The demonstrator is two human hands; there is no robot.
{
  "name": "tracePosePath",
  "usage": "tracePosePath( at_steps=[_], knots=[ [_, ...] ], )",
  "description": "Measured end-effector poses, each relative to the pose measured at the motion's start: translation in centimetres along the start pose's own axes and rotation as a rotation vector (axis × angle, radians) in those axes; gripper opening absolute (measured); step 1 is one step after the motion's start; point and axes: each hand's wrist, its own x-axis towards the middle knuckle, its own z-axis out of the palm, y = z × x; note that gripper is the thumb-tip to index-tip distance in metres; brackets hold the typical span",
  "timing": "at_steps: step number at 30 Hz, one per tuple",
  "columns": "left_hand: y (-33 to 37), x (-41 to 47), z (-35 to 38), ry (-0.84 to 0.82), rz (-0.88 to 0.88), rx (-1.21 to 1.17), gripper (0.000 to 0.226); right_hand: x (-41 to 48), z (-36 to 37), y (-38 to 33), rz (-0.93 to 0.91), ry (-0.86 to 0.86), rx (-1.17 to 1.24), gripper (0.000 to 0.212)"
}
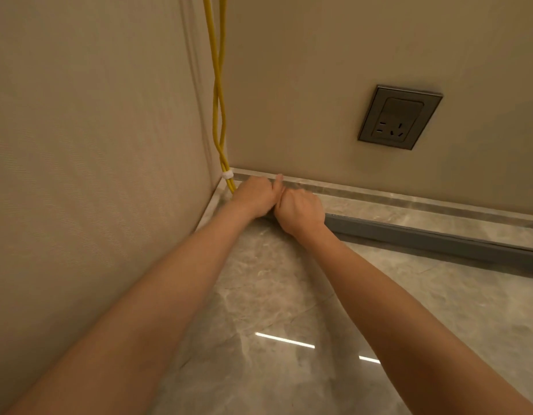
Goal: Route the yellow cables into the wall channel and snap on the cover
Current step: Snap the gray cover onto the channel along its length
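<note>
Two yellow cables point(218, 94) hang down the room corner, twisted round each other, and pass through a white clip point(227, 175) just above the floor. Below the clip they vanish under my left hand point(254, 196), whose fingers are curled down over them with the thumb sticking up against the skirting. A grey wall channel point(432, 238) runs along the floor by the back wall from the right. Its left end disappears under my right hand point(301, 209), which is curled over it, knuckles up. My two hands touch each other. What lies under my fingers is hidden.
A grey wall socket point(399, 117) sits on the back wall, up and to the right. A marble skirting strip point(408, 199) runs along the wall's foot. The glossy marble floor point(274, 310) stretches toward me, and a textured wall point(94, 145) closes the left side.
</note>
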Motion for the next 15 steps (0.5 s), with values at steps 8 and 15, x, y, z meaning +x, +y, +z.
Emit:
tracePosePath(
  at_steps=[8,15],
  knots=[
    [-0.1,0.3,2.0,0.204,0.060,0.169,0.055,0.0,0.0,0.9,0.070,0.017,0.030,0.041],
    [-0.1,0.6,2.1,0.196,0.111,0.218,0.042,-0.5,-0.5,1.9,0.043,0.010,-0.020,0.041]
  ],
)
